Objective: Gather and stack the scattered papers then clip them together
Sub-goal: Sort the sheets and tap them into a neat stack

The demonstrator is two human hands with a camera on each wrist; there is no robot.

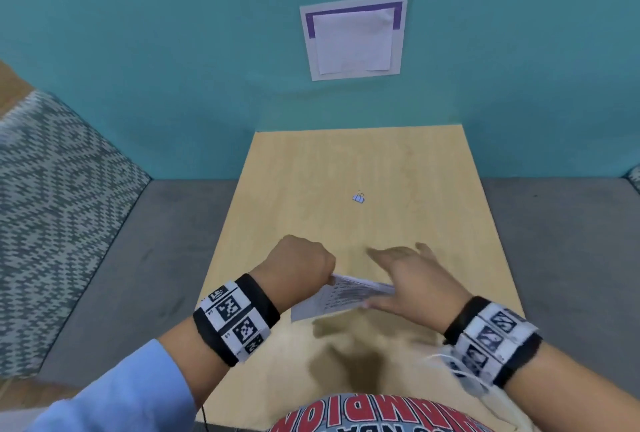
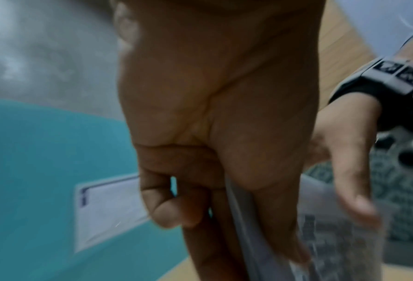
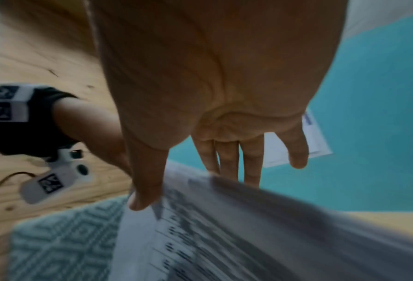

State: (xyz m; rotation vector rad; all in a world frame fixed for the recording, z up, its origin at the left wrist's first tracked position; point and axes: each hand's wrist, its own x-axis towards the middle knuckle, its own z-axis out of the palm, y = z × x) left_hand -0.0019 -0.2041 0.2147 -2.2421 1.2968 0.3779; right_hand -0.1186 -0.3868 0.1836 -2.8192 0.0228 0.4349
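A stack of printed papers [image 1: 343,296] is held just above the near part of the wooden board [image 1: 433,172]. My left hand [image 1: 323,276] grips its left end; in the left wrist view my thumb and fingers [image 2: 224,209] pinch the papers [image 2: 333,247]. My right hand [image 1: 384,276] is at the stack's right end, fingers straight and thumb on the near corner. In the right wrist view its thumb [image 3: 143,199] touches the papers [image 3: 224,237]. A small binder clip [image 1: 359,197] lies alone farther back on the board.
The board lies on a grey couch seat [image 1: 138,258] against a teal wall. A white sheet with purple tape [image 1: 353,37] hangs on that wall. A patterned cushion [image 1: 52,189] is at the left.
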